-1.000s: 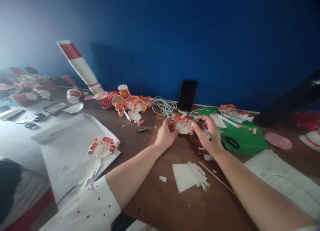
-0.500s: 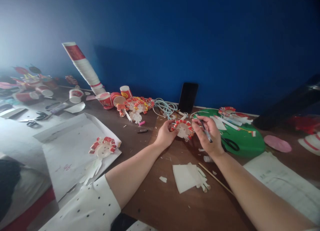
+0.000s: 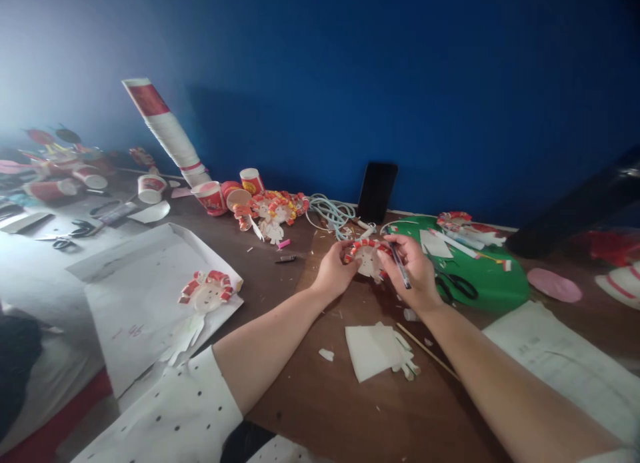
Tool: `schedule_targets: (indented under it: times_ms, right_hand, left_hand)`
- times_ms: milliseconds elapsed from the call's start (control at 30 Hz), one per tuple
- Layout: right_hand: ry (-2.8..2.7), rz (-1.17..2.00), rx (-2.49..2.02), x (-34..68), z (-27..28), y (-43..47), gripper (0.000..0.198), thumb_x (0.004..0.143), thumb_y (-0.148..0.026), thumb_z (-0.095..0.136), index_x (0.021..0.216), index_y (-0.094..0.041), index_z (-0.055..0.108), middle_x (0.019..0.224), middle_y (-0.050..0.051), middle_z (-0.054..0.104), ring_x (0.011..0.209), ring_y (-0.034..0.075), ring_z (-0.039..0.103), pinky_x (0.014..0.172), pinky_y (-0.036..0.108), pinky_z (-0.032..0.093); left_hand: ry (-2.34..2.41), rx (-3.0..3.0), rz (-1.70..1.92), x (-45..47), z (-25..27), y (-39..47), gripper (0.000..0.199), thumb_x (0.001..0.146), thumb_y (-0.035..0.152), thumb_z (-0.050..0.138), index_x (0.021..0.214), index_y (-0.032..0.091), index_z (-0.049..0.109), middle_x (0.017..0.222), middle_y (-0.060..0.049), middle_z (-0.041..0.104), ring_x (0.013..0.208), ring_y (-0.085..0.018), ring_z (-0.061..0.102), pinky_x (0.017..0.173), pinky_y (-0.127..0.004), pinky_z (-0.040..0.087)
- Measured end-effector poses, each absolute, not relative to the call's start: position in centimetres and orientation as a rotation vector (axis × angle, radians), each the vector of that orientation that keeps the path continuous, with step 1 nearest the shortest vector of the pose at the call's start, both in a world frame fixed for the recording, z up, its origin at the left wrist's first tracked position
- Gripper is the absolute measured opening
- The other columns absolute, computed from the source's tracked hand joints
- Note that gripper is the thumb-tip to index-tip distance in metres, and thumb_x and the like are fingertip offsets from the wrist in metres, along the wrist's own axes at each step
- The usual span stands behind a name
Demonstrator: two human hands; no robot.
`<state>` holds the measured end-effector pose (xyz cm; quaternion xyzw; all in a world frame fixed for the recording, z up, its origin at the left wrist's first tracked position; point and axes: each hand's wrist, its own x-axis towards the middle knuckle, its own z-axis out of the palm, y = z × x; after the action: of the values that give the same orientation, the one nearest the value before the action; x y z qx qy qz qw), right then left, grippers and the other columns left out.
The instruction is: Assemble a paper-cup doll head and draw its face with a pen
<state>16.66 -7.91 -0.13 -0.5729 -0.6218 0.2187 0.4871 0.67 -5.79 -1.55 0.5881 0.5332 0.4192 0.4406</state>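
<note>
Between my hands is a round paper face cutout (image 3: 369,261) with a red and white ruffled rim and small marks drawn on it. My left hand (image 3: 336,271) pinches its left edge. My right hand (image 3: 414,269) has its fingertips at the cutout's right edge and also holds a pen (image 3: 401,268), which slants down across the palm side. Below lie a square of white paper (image 3: 369,351) and a white paper cutout with narrow strips (image 3: 406,356). A thin wooden stick (image 3: 425,348) lies beside them, partly under my right forearm.
A similar face cutout (image 3: 206,292) rests on large white paper (image 3: 125,316) at left. Black scissors (image 3: 463,286) lie on a green sheet (image 3: 505,276). A phone (image 3: 377,191) leans on the blue wall, near a coiled cable (image 3: 331,213). Paper cups (image 3: 210,197) stand at the back.
My right hand has moved in to the cutout's right edge, its fingers now on the rim. The pen moved left with it. My left hand keeps its hold.
</note>
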Motion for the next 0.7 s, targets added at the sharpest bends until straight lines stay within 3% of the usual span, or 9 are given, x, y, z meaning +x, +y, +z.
schedule_targets:
  times_ms: [67, 167, 300, 500, 700]
  right_hand:
    - [-1.479, 0.581, -1.359, 16.6, -0.1, -7.8, 0.038, 0.08, -0.047, 0.061, 0.109, -0.023, 0.053, 0.099, 0.007, 0.07, 0.066, 0.018, 0.065, 0.063, 0.035, 0.055]
    - [-1.384, 0.585, -1.278, 17.1, -0.4, -7.2, 0.037, 0.082, -0.048, 0.059, 0.107, -0.022, 0.052, 0.106, 0.01, 0.069, 0.085, 0.021, 0.068, 0.076, 0.039, 0.055]
    - [-1.396, 0.374, -1.346, 18.8, -0.7, -6.3, 0.035, 0.087, -0.042, 0.053, 0.114, -0.021, 0.051, 0.109, 0.011, 0.068, 0.098, 0.023, 0.066, 0.087, 0.043, 0.052]
    - [-1.894, -0.05, -1.897, 21.0, -0.3, -6.1, 0.044, 0.074, -0.014, 0.052, 0.116, -0.026, 0.062, 0.105, 0.01, 0.07, 0.096, 0.033, 0.064, 0.074, 0.045, 0.052]
    - [-1.976, -0.184, -1.895, 21.4, -0.2, -5.9, 0.051, 0.074, -0.009, 0.046, 0.115, -0.029, 0.067, 0.108, 0.009, 0.068, 0.099, 0.032, 0.062, 0.083, 0.048, 0.05]
  left_hand:
    - [1.306, 1.434, 1.049, 0.7, -1.8, -5.7, 0.045, 0.077, 0.016, 0.064, 0.12, 0.016, 0.056, 0.102, -0.006, 0.069, 0.086, -0.016, 0.065, 0.076, -0.026, 0.051]
    - [1.284, 1.369, 1.073, 0.7, -2.1, -5.6, 0.044, 0.077, 0.016, 0.064, 0.12, 0.016, 0.055, 0.103, -0.007, 0.069, 0.082, -0.016, 0.065, 0.072, -0.027, 0.053]
    - [1.302, 1.269, 1.104, 0.7, -2.2, -5.3, 0.044, 0.078, 0.016, 0.064, 0.121, 0.016, 0.053, 0.104, -0.007, 0.068, 0.081, -0.015, 0.066, 0.071, -0.027, 0.054]
    - [1.266, 1.162, 1.162, 0.7, -2.3, -5.0, 0.043, 0.078, 0.011, 0.061, 0.119, 0.013, 0.051, 0.109, -0.009, 0.066, 0.081, -0.014, 0.065, 0.068, -0.026, 0.056]
    - [1.304, 1.157, 1.165, 0.8, -2.5, -4.7, 0.041, 0.078, 0.012, 0.061, 0.117, 0.013, 0.052, 0.099, -0.006, 0.067, 0.072, -0.012, 0.064, 0.068, -0.026, 0.055]
